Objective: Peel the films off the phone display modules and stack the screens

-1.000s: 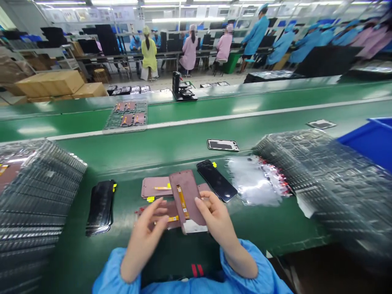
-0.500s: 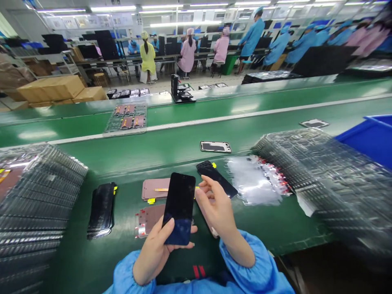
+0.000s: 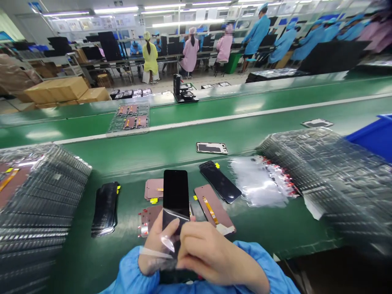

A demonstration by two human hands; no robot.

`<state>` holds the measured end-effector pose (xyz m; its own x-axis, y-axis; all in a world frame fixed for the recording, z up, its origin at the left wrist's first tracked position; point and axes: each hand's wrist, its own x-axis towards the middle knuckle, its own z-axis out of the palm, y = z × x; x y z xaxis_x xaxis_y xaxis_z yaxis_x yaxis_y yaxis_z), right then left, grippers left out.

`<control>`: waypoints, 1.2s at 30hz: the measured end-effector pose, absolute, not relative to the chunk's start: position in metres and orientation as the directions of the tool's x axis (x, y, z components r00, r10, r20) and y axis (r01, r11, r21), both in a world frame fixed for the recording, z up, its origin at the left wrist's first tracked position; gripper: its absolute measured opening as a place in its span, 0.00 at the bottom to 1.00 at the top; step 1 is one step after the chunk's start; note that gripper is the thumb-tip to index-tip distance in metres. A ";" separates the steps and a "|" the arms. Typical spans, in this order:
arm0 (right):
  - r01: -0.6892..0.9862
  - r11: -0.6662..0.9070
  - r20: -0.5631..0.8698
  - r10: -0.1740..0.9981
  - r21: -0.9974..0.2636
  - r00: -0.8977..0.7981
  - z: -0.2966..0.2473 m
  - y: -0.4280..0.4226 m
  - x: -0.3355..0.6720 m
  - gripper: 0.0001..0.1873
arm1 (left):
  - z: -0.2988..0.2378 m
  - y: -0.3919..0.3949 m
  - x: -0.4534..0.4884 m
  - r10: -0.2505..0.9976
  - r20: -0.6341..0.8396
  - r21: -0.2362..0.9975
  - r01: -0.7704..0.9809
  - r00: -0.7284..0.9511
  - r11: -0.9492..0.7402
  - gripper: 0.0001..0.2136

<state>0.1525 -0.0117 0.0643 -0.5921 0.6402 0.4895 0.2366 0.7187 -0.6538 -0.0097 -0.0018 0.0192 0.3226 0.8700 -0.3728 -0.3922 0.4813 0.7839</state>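
Note:
My left hand [image 3: 157, 241] holds a black phone screen [image 3: 176, 192] upright in front of me, thumb over its lower part. A clear protective film [image 3: 167, 245] is partly lifted off the screen's lower half and bends toward me. My right hand [image 3: 205, 251] pinches the film's loose end, its fingertips partly hidden. Just beyond lie pinkish-brown screen panels: one [image 3: 214, 208] on the right with an orange flex cable, and a stack [image 3: 153, 190] half behind the held screen. Another black screen [image 3: 220, 181] with a yellow tab lies to the right.
Tall stacks of clear plastic trays stand at left [image 3: 45, 196] and right [image 3: 330, 175]. Clear films [image 3: 259, 179] with red tabs lie beside the right stack. Black screens [image 3: 105, 208] sit left. A white-backed phone frame [image 3: 212, 148] lies ahead. Co-workers sit and stand beyond the conveyor [image 3: 190, 130].
My right hand has moved from the screen's upper right edge down toward me, drawing the clear film off the lower part. The phone frame ahead has shifted slightly left.

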 end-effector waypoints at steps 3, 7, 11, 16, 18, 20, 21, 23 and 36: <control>0.072 0.623 0.429 0.612 -0.779 -0.664 0.070 -0.016 0.172 0.20 | 0.023 -0.001 -0.020 0.850 -0.371 0.748 -0.422 0.375 0.513 0.15; 0.013 0.489 0.398 0.723 -0.872 -0.564 0.066 -0.014 0.203 0.17 | 0.029 -0.006 -0.027 0.833 -0.292 0.744 -0.437 0.469 0.506 0.18; -0.002 0.404 0.374 0.845 -0.915 -0.382 0.055 -0.010 0.223 0.18 | 0.032 -0.011 -0.028 0.798 -0.259 0.723 -0.439 0.545 0.534 0.18; -0.017 0.334 0.327 0.909 -0.942 -0.259 0.051 -0.007 0.225 0.19 | 0.031 -0.016 -0.026 0.775 -0.249 0.722 -0.422 0.581 0.548 0.20; -0.028 0.334 0.330 0.907 -0.942 -0.263 0.050 -0.006 0.224 0.19 | 0.031 -0.017 -0.026 0.775 -0.249 0.721 -0.423 0.580 0.548 0.21; -0.045 0.350 0.349 0.898 -0.936 -0.266 0.050 -0.004 0.225 0.18 | 0.031 -0.018 -0.027 0.770 -0.249 0.718 -0.422 0.588 0.554 0.22; -0.045 0.356 0.355 0.897 -0.933 -0.263 0.050 -0.003 0.225 0.18 | 0.031 -0.018 -0.027 0.766 -0.248 0.714 -0.422 0.593 0.558 0.22; -0.017 0.377 0.369 0.893 -0.926 -0.258 0.052 0.000 0.225 0.18 | 0.031 -0.017 -0.026 0.758 -0.239 0.699 -0.434 0.607 0.568 0.21; -0.009 -0.079 -0.067 0.891 -0.997 -0.448 0.105 0.044 0.172 0.13 | 0.035 -0.015 -0.004 0.747 -0.395 0.667 -0.392 0.535 0.634 0.14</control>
<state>0.1725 0.0442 0.1055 -0.4483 0.8914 -0.0668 -0.0091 -0.0793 -0.9968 -0.0044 -0.0146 0.0354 0.5354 0.7466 -0.3948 -0.3918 0.6337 0.6671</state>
